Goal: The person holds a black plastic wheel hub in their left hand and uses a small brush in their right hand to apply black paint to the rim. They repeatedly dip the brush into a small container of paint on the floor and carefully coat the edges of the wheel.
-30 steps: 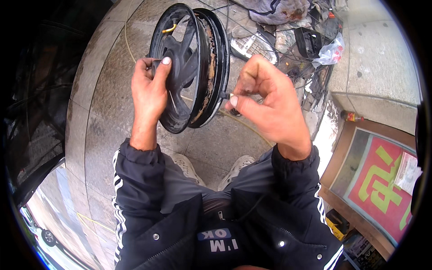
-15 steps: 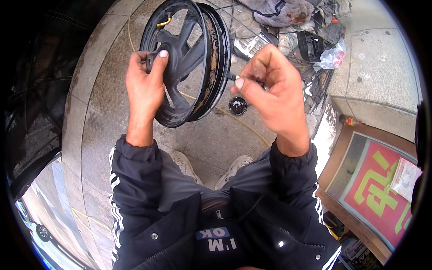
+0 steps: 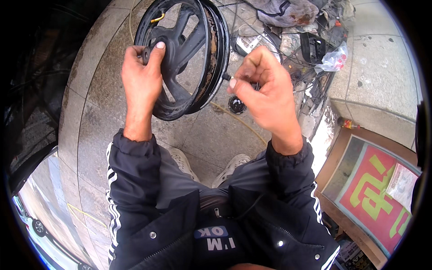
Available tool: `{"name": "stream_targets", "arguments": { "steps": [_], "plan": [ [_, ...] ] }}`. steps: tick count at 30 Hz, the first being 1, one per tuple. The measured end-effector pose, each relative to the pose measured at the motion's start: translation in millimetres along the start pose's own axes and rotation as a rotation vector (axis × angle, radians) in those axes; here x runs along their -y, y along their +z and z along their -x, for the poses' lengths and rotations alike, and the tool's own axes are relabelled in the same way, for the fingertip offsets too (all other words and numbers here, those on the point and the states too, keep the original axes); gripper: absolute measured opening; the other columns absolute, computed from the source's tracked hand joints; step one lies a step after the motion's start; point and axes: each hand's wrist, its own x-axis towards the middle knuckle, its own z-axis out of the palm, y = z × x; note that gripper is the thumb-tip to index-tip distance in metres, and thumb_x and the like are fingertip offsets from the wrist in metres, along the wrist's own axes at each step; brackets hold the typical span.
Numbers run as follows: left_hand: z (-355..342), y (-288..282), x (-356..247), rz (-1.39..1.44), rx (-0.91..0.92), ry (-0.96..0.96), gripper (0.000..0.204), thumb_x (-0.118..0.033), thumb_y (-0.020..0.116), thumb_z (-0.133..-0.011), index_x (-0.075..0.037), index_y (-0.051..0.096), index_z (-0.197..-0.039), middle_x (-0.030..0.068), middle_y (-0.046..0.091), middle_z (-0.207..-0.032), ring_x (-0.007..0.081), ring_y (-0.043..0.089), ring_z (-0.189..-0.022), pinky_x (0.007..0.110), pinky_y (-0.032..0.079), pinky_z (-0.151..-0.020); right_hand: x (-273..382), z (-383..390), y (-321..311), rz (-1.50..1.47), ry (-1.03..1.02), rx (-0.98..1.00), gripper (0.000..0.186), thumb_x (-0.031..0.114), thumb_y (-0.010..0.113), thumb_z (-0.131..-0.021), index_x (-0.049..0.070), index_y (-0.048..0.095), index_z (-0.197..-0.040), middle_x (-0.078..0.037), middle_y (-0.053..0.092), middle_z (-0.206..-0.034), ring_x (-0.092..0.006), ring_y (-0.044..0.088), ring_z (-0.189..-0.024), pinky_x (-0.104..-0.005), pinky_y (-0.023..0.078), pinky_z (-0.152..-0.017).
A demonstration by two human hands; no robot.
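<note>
A black spoked wheel rim [image 3: 191, 47] is tilted up in front of me, bare of any tyre, with rusty brown patches along its inner channel. My left hand [image 3: 143, 83] grips it at the hub, thumb on the near face and fingers curled round behind. A brass-coloured bent valve stem [image 3: 158, 18] sticks out near the rim's upper left. Pinched between the thumb and fingers of my right hand [image 3: 272, 99] is a small brush [image 3: 227, 77], its black tip at the rim's right edge. Below, on the floor, stands a round pot of glossy black liquid [image 3: 236, 104].
Beyond the wheel lies a heap of scrap with wires, a grey cloth [image 3: 292, 12] and a clear plastic bag [image 3: 334, 58]. A yellowish hose [image 3: 231, 114] crosses the paving. At right are a concrete step [image 3: 378, 90] and a wooden-framed red sign [image 3: 366, 193].
The wheel and both hands have shifted slightly left and up in the view. My right hand keeps its pinch, with the black tip a little lower along the rim edge.
</note>
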Motion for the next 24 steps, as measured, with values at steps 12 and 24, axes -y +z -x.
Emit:
{"name": "stream_targets", "arguments": {
  "steps": [12, 24],
  "plan": [
    [-10.7, 0.6, 2.5, -0.033, -0.049, -0.086, 0.057, -0.044, 0.081, -0.085, 0.008, 0.066, -0.102, 0.0182, 0.071, -0.084, 0.0228, 0.068, -0.077, 0.036, 0.054, -0.073, -53.6, 3.7, -6.3, 0.204, -0.072, -0.266, 0.018, 0.003, 0.075, -0.088, -0.001, 0.073, -0.105, -0.009, 0.077, -0.094, -0.0127, 0.072, -0.083, -0.0284, 0.056, -0.076],
    [-35.3, -5.7, 23.1, -0.004, -0.160, 0.015, 0.052, -0.039, 0.085, -0.084, 0.007, 0.065, -0.100, 0.0033, 0.063, -0.075, 0.0095, 0.057, -0.068, 0.025, 0.047, -0.064, -381.1, 124.4, -3.8, 0.874, 0.551, -0.438, 0.015, 0.022, 0.073, -0.087, 0.008, 0.075, -0.093, -0.013, 0.074, -0.093, -0.0344, 0.072, -0.086, -0.0453, 0.055, -0.078]
  ]
}}
